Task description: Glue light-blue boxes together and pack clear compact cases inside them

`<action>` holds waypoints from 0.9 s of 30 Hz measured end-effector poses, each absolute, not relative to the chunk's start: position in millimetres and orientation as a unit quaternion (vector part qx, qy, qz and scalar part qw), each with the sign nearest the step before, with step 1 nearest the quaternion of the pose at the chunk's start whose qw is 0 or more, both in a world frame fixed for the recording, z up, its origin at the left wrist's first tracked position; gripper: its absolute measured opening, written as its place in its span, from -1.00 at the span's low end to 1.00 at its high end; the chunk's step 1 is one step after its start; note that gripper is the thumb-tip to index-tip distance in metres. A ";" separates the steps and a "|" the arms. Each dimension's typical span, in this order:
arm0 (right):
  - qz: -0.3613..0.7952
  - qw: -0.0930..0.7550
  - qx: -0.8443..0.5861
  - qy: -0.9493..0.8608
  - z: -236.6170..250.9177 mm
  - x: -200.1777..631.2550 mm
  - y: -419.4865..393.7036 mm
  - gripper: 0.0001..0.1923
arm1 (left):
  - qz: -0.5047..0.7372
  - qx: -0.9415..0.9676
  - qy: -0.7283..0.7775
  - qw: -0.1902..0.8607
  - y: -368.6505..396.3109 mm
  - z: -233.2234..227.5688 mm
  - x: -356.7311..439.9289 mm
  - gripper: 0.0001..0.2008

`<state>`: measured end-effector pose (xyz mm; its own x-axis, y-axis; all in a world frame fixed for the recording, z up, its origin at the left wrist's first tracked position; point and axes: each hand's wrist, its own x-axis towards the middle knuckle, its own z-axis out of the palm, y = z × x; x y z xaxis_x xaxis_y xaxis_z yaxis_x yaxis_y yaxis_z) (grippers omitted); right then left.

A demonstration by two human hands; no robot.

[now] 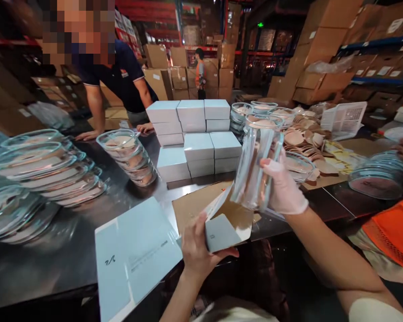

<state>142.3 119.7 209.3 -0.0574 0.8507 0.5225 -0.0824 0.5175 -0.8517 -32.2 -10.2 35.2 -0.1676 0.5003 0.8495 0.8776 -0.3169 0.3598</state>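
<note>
1. Right now the right hand [284,185], wearing a thin white glove, is gripping a clear glass jar [257,163], fingers closed around its wall, tilting its base toward the box mouth at 7 o'clock of it.
2. The bare left hand [196,248] is pinching the open flap of a pale blue carton [221,228], probably steadying it.
3. At 12 o'clock, smooth square white boxes [196,134] are sitting stacked on the dark glossy table [53,264].
4. At 9 o'clock, glass lids [43,176] are leaning in overlapping rows.
5. A co-worker's hand [87,134] is resting flat at 11 o'clock.
</note>
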 end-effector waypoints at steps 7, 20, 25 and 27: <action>0.127 0.477 -0.209 -0.844 189.9 137.5 90.1 -0.43 | -0.684 -0.442 -0.577 -0.070 -8.6 -21.5 -32.7 0.15; 0.434 0.445 -0.241 -0.745 54.7 120.8 87.7 -0.41 | -0.705 -0.528 -0.473 -0.027 -27.8 -31.3 -68.4 -0.44; 0.514 0.523 -0.381 -0.563 67.9 87.6 70.5 -0.54 | -0.750 -0.440 -0.493 -0.025 -23.3 -18.9 -61.5 -0.52; 0.531 0.523 -0.378 -0.550 71.9 95.2 72.0 -0.45 | -0.718 -0.491 -0.493 0.019 -24.0 -14.0 -65.0 -0.62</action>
<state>95.2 72.0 71.9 -0.1675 0.9705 0.1734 -0.1395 0.1507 -0.9787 -65.0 -24.0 -14.0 -0.5172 0.4577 0.7232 0.5111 -0.5126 0.6900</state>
